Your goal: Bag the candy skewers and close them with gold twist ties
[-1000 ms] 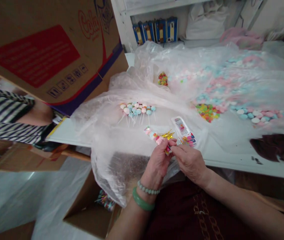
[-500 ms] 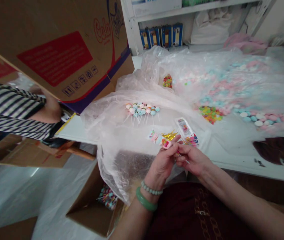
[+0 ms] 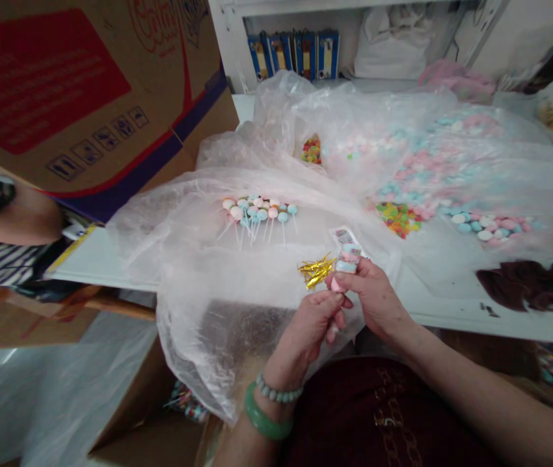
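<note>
Both hands meet over the table's front edge, around a wrapped candy lollipop (image 3: 348, 258) in a small clear bag with pink and light blue inside. My right hand (image 3: 371, 288) is closed on it from the right, thumb across its lower part. My left hand (image 3: 318, 318) pinches the gathered bottom end, fingers curled; the stick is mostly hidden. Just left of the pop lie loose gold twist ties (image 3: 313, 271). A printed clear bag (image 3: 342, 235) lies behind it. Farther back left sits a cluster of pink, white and blue candy pops on white sticks (image 3: 257, 211).
Clear plastic sheeting (image 3: 179, 220) covers much of the table. Colourful gummies (image 3: 398, 219) and pastel candies (image 3: 488, 224) lie to the right, near a dark brown cloth item (image 3: 524, 285). A large cardboard box (image 3: 111, 84) stands left, a person's arm (image 3: 28, 217) beside it. An open carton (image 3: 135, 395) sits below.
My hands have turned the wrapped pop upright, its candy end now upward. My right hand has moved to the bag's side, my left to its lower end. The view has shifted right.
</note>
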